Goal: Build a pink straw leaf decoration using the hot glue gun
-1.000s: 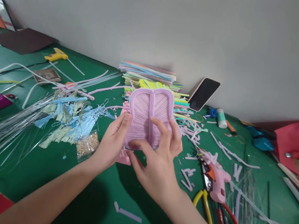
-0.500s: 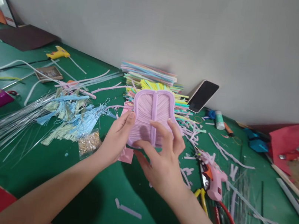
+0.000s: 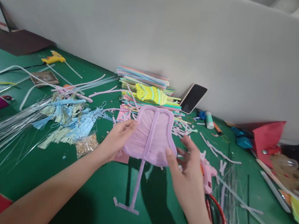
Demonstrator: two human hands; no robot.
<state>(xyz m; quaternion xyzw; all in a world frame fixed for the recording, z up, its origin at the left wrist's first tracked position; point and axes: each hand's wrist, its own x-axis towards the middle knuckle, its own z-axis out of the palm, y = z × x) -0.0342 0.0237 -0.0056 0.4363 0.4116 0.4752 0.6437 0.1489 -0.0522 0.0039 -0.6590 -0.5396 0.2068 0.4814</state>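
Observation:
A light purple two-lobed panel (image 3: 159, 139) with a raised rim and a central rib is held up above the green table. From its lower edge a thin purple stem (image 3: 137, 185) runs down to a short purple crosspiece (image 3: 128, 209). My left hand (image 3: 116, 139) pinches the panel's left edge between thumb and fingers. At the lower right edge, the thumb of my right hand (image 3: 187, 170) touches the panel, its other fingers spread apart behind. Past the panel are bundled pastel pipe cleaners (image 3: 143, 76) and a yellow zigzag piece (image 3: 150, 94).
Blue tassels (image 3: 81, 117), silvery strands and a bag of gold beads (image 3: 87, 145) lie left. A phone (image 3: 193, 98) leans on the wall. A pink glue gun (image 3: 207, 176), red-handled scissors (image 3: 224, 222) and purple scraps are right; a yellow glue gun (image 3: 53, 57) is far left.
The panel has dropped lower and tilted, and its stem and the crosspiece now show below. My right hand has moved from the panel's front to its right edge. The view has shifted slightly.

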